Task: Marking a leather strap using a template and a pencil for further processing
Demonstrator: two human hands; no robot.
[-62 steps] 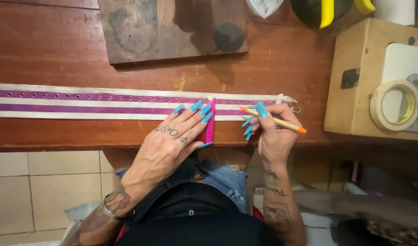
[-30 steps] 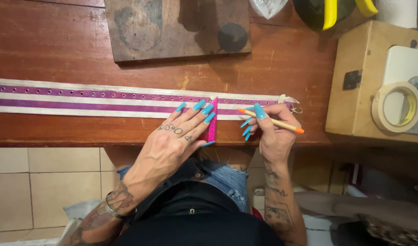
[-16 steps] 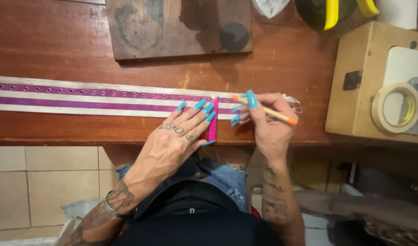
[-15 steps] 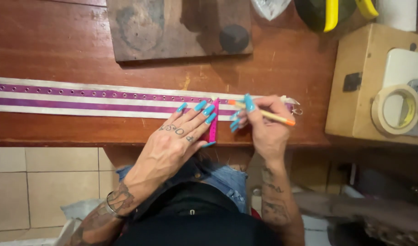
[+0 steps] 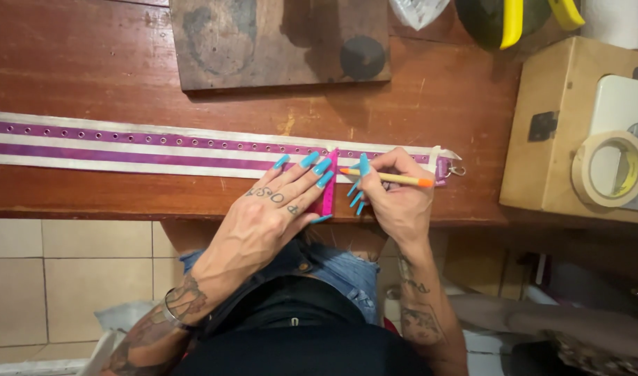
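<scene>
A long white strap with purple stripes and a row of small eyelets lies across the brown wooden table. My left hand presses a pink ruler flat across the strap near its right end. My right hand holds an orange pencil, its tip pointing left at the ruler's edge on the strap. A small metal ring hangs at the strap's right end.
A dark wooden board with a round black piece lies at the back of the table. A tan wooden box at the right carries a roll of masking tape. A dark object with yellow straps sits at the top right.
My right hand lifted off the table edge and turned the pencil, bringing its tip leftward up to the ruler. My left hand and the ruler stayed put.
</scene>
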